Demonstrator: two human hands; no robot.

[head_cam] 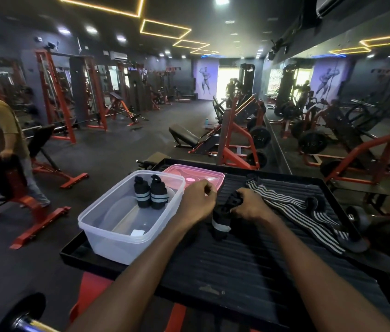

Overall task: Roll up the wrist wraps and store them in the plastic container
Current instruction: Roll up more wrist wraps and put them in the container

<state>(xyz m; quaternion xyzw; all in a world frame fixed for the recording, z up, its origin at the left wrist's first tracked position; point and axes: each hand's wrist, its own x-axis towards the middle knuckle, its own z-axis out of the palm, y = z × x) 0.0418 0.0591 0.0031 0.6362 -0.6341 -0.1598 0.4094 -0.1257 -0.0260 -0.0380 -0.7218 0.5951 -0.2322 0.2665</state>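
A clear plastic container stands on the left part of a black ribbed platform. Two rolled black wrist wraps with pale stripes stand upright inside it at the far end. Between my hands a third rolled black wrap stands on the platform. My right hand grips its top end. My left hand sits just left of the roll with fingers curled, pinching the wrap's end by its top. A striped black-and-white wrap lies unrolled to the right.
A pink lid lies behind the container. Red and black gym machines and benches fill the floor beyond. A person stands at far left by a bench. A mirror wall runs along the right. A barbell end sits at lower left.
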